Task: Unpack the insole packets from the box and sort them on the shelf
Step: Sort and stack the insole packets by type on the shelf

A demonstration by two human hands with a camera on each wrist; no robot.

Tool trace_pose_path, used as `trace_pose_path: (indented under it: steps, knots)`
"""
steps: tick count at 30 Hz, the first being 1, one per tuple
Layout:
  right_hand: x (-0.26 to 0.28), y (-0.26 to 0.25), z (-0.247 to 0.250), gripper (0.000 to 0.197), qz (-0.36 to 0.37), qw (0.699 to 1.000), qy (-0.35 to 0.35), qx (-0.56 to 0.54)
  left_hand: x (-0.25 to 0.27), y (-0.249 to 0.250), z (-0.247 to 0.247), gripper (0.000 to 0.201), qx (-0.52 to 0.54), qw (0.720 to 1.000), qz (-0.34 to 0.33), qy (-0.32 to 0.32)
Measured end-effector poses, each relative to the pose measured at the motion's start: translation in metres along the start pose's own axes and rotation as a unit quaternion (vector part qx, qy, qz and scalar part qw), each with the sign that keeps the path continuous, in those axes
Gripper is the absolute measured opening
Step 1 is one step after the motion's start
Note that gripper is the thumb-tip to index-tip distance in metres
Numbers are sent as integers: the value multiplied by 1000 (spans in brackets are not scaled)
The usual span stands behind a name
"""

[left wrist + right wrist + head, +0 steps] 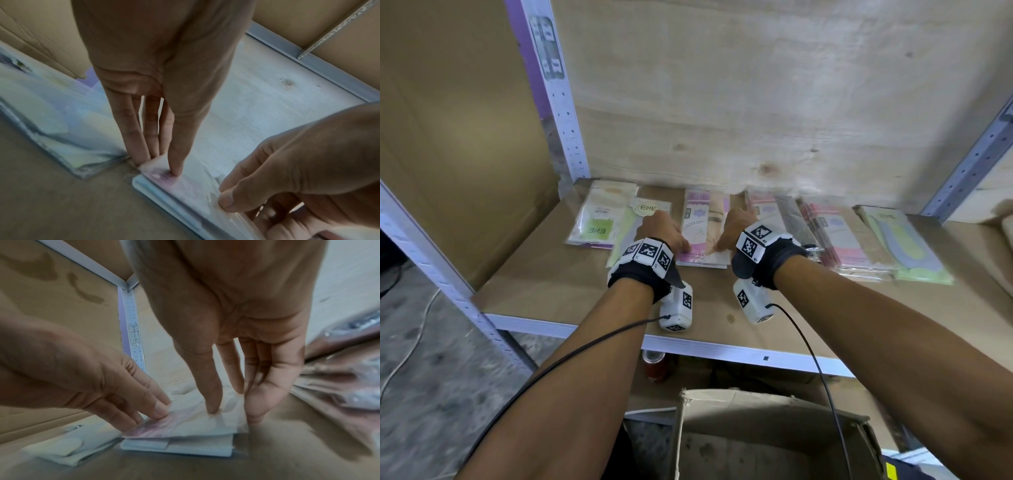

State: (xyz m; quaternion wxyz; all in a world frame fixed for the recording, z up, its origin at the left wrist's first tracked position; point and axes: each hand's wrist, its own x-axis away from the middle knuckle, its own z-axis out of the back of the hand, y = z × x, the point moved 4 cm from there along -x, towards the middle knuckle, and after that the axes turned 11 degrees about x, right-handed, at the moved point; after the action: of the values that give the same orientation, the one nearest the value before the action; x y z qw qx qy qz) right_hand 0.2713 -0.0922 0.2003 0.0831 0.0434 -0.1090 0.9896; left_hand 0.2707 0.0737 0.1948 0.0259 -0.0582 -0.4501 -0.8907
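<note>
Both forearms bare, no sleeves.

Left wrist: black fabric wrist wrap (635, 275), carrying a white segmented band (642, 255) of square blocks, each printed with a black-and-white fiducial marker. Below the wrist, centre of the head view, a white boxy camera module (677, 310), rounded corners, markers on its side and end faces. A thin black cable (558, 359) leaves the module and runs along the forearm toward the lower left of the frame.

Right wrist: same kit. Black wrap (777, 262), white marker band (756, 240) with small printed labels under the markers, white module (751, 303) beneath, black cable (822, 377) curving down toward the lower right.
</note>
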Motion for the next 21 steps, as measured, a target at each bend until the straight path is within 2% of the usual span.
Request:
trace_pose_path:
  steps: [4,7,9,12,14,15,18,19,21]
  knots:
    - [-3,0,-1,50,14,1000,2,21,-3,-1,-1,30,-2,1000,0,0]
    - [-3,-4,1,29,7,997,-39,72,-5,-3,3,31,8,1000,-6,-2]
    - [-2,-10,9,36,4,995,-44,84,-7,-4,14,32,28,999,-13,18]
    - [-2,-25,24,44,59,991,27,116,-10,-11,45,39,57,995,-8,85]
    - [1,-40,29,49,102,989,68,83,-12,-22,64,38,44,992,-1,114]
    - [2,-48,28,52,118,990,65,42,-13,-29,72,35,35,991,8,126]
    - [7,-75,14,54,134,980,-42,-142,-8,-48,90,11,36,986,40,156]
    - [9,-82,8,54,132,973,-71,-175,-7,-55,92,12,43,985,52,160]
    - [10,-93,-3,57,124,972,-94,-174,-8,-66,93,20,53,986,76,138]
